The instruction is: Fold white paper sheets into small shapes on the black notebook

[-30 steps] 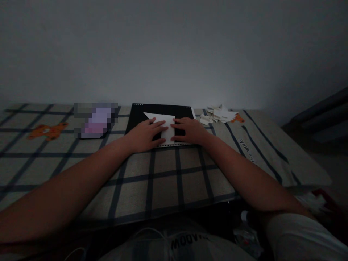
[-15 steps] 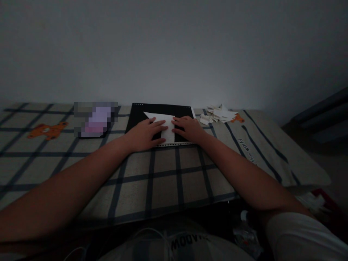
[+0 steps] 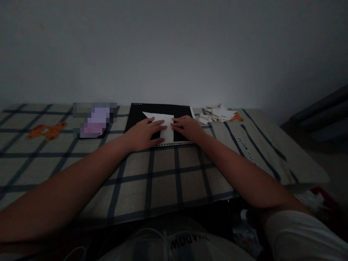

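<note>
Head camera: a piece of white paper [image 3: 168, 133], its upper-left corner drawn out to a sharp point and its right edge straight, lay flat on a black pad [image 3: 163, 108] as two bare hands bore down on it. The left hand [image 3: 141, 136] rested palm down with its fingers spread, covering part of the paper's left side, the fingertips on the white surface. The right hand [image 3: 190, 127] came in from the opposite side, fingers extended and close together, their tips at the paper's right edge; whether thumb and finger pinched that edge could not be told. A row of holes ran along the pad's near side, just below the paper. Near the pad's right side sat a loose pile of pale paper scraps [image 3: 219, 114], touching or overlapping an orange bear figure [image 3: 238, 117] on the checked tablecloth [image 3: 163, 185]. To the left, apart from the pad, lay a pixelated purple and pink object [image 3: 95, 121], with another orange bear figure [image 3: 46, 131] beyond it. A grey wall [image 3: 174, 54] rose behind the table, while a clear bottle [image 3: 247, 233] stood in shadow below, beside a white sleeve [image 3: 296, 230].
</note>
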The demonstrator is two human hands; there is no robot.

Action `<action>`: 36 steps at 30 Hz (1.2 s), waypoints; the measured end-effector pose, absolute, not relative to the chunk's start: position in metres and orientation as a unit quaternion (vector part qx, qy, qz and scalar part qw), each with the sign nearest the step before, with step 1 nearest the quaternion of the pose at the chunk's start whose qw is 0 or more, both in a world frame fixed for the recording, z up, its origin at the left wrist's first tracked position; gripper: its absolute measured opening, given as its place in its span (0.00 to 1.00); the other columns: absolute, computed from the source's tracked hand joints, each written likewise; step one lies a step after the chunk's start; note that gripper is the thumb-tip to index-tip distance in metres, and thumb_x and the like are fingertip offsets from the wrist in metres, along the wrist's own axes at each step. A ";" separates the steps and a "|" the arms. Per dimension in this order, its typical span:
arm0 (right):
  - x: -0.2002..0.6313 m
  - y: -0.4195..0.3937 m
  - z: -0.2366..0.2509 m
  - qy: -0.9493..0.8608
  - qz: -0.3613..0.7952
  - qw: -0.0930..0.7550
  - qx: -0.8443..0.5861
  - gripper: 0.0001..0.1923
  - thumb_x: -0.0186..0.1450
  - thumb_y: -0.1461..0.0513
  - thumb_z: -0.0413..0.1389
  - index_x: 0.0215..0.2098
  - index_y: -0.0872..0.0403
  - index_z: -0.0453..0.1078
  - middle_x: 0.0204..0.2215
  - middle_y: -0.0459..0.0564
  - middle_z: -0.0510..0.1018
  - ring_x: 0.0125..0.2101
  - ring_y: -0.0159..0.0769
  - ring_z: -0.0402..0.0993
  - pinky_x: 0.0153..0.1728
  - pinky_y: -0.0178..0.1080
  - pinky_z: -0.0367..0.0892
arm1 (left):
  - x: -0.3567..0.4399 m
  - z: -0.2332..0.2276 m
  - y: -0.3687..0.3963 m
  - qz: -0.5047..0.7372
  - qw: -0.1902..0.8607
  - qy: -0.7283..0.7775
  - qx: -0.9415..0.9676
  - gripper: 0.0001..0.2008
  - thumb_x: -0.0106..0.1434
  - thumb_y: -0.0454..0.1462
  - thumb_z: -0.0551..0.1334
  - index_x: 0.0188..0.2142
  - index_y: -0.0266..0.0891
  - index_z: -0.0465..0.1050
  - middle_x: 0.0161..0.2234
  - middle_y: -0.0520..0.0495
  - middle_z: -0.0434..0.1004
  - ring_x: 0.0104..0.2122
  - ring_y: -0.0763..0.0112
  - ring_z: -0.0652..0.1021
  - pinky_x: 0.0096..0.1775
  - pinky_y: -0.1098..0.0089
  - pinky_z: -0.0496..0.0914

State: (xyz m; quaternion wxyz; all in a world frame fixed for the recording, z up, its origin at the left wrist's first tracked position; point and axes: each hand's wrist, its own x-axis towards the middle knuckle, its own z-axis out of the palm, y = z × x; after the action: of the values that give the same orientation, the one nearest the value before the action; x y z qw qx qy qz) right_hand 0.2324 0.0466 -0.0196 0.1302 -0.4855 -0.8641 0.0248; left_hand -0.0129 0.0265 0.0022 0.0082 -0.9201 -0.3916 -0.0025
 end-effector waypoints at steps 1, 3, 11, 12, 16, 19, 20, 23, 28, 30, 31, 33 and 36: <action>0.233 0.046 -0.019 -0.868 0.026 0.127 -0.480 0.18 0.74 0.53 0.54 0.58 0.45 0.76 0.62 0.47 0.75 0.60 0.48 0.70 0.58 0.52 0.69 | -0.013 0.003 0.026 -0.001 0.008 -0.393 -0.919 0.32 0.72 0.53 0.54 0.69 0.39 0.64 0.72 0.42 0.58 0.68 0.43 0.62 0.67 0.51 0.58; 0.235 0.045 -0.018 -0.874 0.030 0.118 -0.470 0.20 0.72 0.50 0.57 0.59 0.45 0.76 0.64 0.47 0.73 0.61 0.50 0.69 0.59 0.54 0.69 | -0.012 0.003 0.026 0.003 0.010 -0.395 -0.919 0.32 0.72 0.53 0.54 0.68 0.39 0.64 0.72 0.42 0.57 0.69 0.43 0.62 0.67 0.52 0.57; 0.239 0.038 -0.012 -0.890 0.041 0.065 -0.449 0.37 0.65 0.42 0.61 0.67 0.48 0.68 0.70 0.54 0.62 0.68 0.54 0.60 0.65 0.58 0.61 | -0.014 0.002 0.026 0.000 0.006 -0.398 -0.918 0.33 0.72 0.53 0.54 0.69 0.38 0.63 0.72 0.41 0.56 0.69 0.43 0.61 0.67 0.52 0.57; 0.239 0.037 -0.012 -0.890 0.043 0.060 -0.450 0.39 0.64 0.41 0.61 0.67 0.49 0.66 0.71 0.54 0.61 0.69 0.54 0.59 0.66 0.59 0.60 | -0.014 0.002 0.026 -0.001 0.004 -0.396 -0.918 0.32 0.72 0.53 0.54 0.69 0.38 0.64 0.72 0.41 0.56 0.69 0.43 0.61 0.67 0.52 0.57; 0.240 0.034 -0.012 -0.889 0.043 0.065 -0.451 0.41 0.63 0.39 0.61 0.68 0.48 0.66 0.71 0.54 0.61 0.69 0.54 0.59 0.66 0.59 0.59 | -0.014 0.002 0.025 -0.003 0.003 -0.396 -0.918 0.32 0.72 0.52 0.54 0.68 0.37 0.65 0.72 0.40 0.57 0.69 0.42 0.61 0.67 0.51 0.57; 0.241 0.034 -0.012 -0.891 0.035 0.086 -0.445 0.36 0.65 0.40 0.59 0.66 0.46 0.69 0.69 0.52 0.65 0.67 0.53 0.61 0.64 0.58 0.60 | -0.014 0.002 0.025 -0.002 0.013 -0.396 -0.918 0.32 0.72 0.53 0.53 0.68 0.37 0.65 0.72 0.41 0.58 0.69 0.41 0.62 0.67 0.51 0.58; 0.240 0.034 -0.013 -0.890 0.032 0.093 -0.445 0.33 0.68 0.41 0.57 0.65 0.45 0.70 0.69 0.52 0.66 0.67 0.52 0.63 0.64 0.58 0.61 | -0.013 0.002 0.025 -0.001 0.016 -0.396 -0.918 0.32 0.72 0.53 0.53 0.68 0.38 0.65 0.72 0.42 0.58 0.68 0.41 0.62 0.67 0.51 0.58; 0.237 0.036 -0.014 -0.883 0.016 0.104 -0.457 0.26 0.74 0.46 0.50 0.64 0.47 0.70 0.67 0.52 0.69 0.64 0.50 0.65 0.61 0.56 0.64 | -0.013 0.002 0.025 0.003 0.020 -0.395 -0.918 0.32 0.72 0.53 0.53 0.68 0.38 0.65 0.72 0.43 0.58 0.68 0.41 0.62 0.67 0.52 0.57; 0.230 0.040 -0.018 -0.871 0.000 0.089 -0.484 0.28 0.75 0.49 0.49 0.69 0.51 0.63 0.70 0.52 0.65 0.64 0.52 0.63 0.59 0.57 0.65 | -0.013 0.001 0.027 0.001 0.015 -0.389 -0.921 0.32 0.72 0.53 0.53 0.68 0.38 0.65 0.72 0.43 0.57 0.69 0.41 0.61 0.67 0.52 0.57; 0.228 0.042 -0.018 -0.864 -0.004 0.079 -0.498 0.27 0.76 0.51 0.48 0.70 0.51 0.62 0.70 0.52 0.63 0.64 0.53 0.62 0.58 0.57 0.65 | -0.014 0.000 0.028 -0.003 0.014 -0.389 -0.921 0.32 0.72 0.53 0.53 0.69 0.39 0.64 0.72 0.43 0.57 0.69 0.42 0.61 0.67 0.52 0.57; 0.227 0.043 -0.017 -0.861 -0.005 0.073 -0.503 0.26 0.76 0.54 0.47 0.70 0.51 0.62 0.70 0.51 0.63 0.63 0.52 0.63 0.57 0.56 0.66 | -0.014 -0.001 0.028 -0.004 0.015 -0.388 -0.922 0.32 0.72 0.53 0.53 0.69 0.39 0.64 0.72 0.43 0.57 0.69 0.42 0.62 0.67 0.52 0.57; 0.226 0.043 -0.016 -0.858 -0.010 0.066 -0.509 0.25 0.76 0.57 0.47 0.69 0.51 0.63 0.70 0.50 0.64 0.62 0.52 0.64 0.55 0.55 0.68 | -0.014 -0.001 0.029 -0.005 0.016 -0.386 -0.922 0.32 0.72 0.53 0.53 0.69 0.39 0.64 0.72 0.43 0.57 0.69 0.43 0.62 0.67 0.52 0.57; 0.225 0.041 -0.014 -0.858 -0.016 0.072 -0.508 0.23 0.76 0.58 0.48 0.67 0.51 0.66 0.68 0.49 0.67 0.61 0.51 0.65 0.53 0.54 0.68 | -0.014 -0.001 0.028 -0.005 0.013 -0.388 -0.922 0.32 0.72 0.53 0.53 0.69 0.39 0.64 0.72 0.42 0.57 0.69 0.43 0.61 0.67 0.52 0.56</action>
State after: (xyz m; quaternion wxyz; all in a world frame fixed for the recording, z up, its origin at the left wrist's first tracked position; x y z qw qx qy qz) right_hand 0.2247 0.0411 -0.0138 0.0717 -0.5081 -0.8582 -0.0163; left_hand -0.0138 0.0279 -0.0005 0.0134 -0.9216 -0.3880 -0.0048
